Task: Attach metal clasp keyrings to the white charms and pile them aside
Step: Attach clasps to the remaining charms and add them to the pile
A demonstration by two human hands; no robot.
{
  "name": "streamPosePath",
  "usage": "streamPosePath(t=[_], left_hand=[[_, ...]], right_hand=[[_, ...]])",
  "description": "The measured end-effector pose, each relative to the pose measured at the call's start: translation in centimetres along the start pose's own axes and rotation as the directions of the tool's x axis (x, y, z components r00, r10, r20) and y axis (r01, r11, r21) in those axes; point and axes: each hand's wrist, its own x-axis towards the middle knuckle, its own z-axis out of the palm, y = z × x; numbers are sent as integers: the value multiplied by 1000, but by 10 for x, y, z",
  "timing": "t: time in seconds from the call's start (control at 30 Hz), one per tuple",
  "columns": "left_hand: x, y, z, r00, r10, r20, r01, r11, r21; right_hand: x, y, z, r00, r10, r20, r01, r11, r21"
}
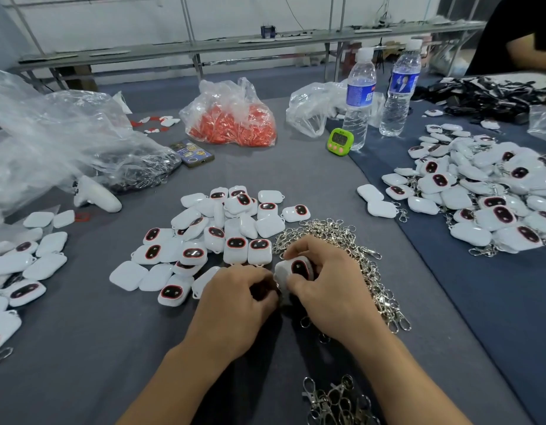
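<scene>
"Where's the white charm point(297, 269)?"
"Against the keyring heap's point(342, 240) left edge, face up. The left hand point(235, 302) and right hand point(330, 289) both have their grip clamped on it."
"The others?"
"Loose charms point(219, 234) left of the heap, finished pile point(480, 194) well right."

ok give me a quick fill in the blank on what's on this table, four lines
1. The left hand and right hand grip one white ____.
2. The timer is ____ in colour.
3. Loose keyrings lie to the ____ of the middle charm pile.
4. ____ bottles stand by the timer.
Missing words: charm; green; right; two.
</scene>
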Motion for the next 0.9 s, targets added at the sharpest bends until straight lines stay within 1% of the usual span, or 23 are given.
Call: streamPosePath(t=[0.07, 0.13, 0.2, 0.27, 0.33, 0.4, 0.47, 0.57, 0.67, 0.73, 0.9], left_hand=[[-2, 0, 2, 998, 39, -48, -35, 996, 88], [-4, 2, 3, 994, 54, -97, -37, 985, 171], [-4, 4, 3, 982, 12, -187, 30, 975, 220], [-4, 4, -2, 948, -60, -313, 140, 961, 238], [-3, 3, -8, 926, -57, -373, 182, 933, 310], [-4, 3, -7, 944, 9, -329, 131, 906, 403], [-8, 7, 0, 975, 32, -219, 61, 912, 405], [-8, 9, 7, 996, 4, -91, 22, 959, 283], [-5, 4, 4, 998, -61, 32, 59, 996, 74], [-4, 2, 3, 998, -49, 38, 47, 998, 43], [-7, 2, 4, 996, 64, -60, -55, 988, 143]], right_hand=[[0, 0, 1, 1000, 24, 3, -24, 1000, 8], [0, 0, 1, 999, 38, -2, -38, 999, -6], [0, 0, 1, 999, 39, -13, -40, 999, -14], [-1, 0, -1, 999, 38, -16, -39, 999, -12], [0, 0, -2, 999, 46, -15, -46, 999, -5], [0, 1, -4, 999, 46, -22, -46, 999, -4], [1, 1, -5, 999, 44, -22, -44, 999, 6], [1, 0, -4, 1000, 30, -8, -31, 1000, -7], [1, 0, -4, 1000, 7, 22, -6, 999, -52], [1, 1, -4, 999, -3, 52, 8, 996, -90], [1, 1, -2, 993, -24, 113, 43, 985, -168]])
